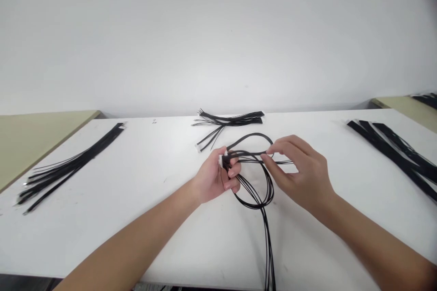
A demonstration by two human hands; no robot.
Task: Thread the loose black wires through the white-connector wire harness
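Observation:
In the middle of the view my left hand point(220, 173) is closed round one end of a black wire harness point(251, 200). A white connector point(221, 160) pokes out between its thumb and fingers. My right hand point(300, 170) pinches a black strand of this harness between thumb and forefinger, right of the left hand. Loops of the harness curve above and below the pinch. Several thin wires hang down past the table's front edge, and others stick out behind the right fingers. The exact grip inside my left palm is hidden.
The white table point(136, 218) carries a bundle of black cables point(75, 161) at left, another cable bundle point(228, 122) behind my hands, and more cables point(392, 154) at right. Yellowish boards point(37, 136) flank it. A pale wall point(218, 41) rises behind.

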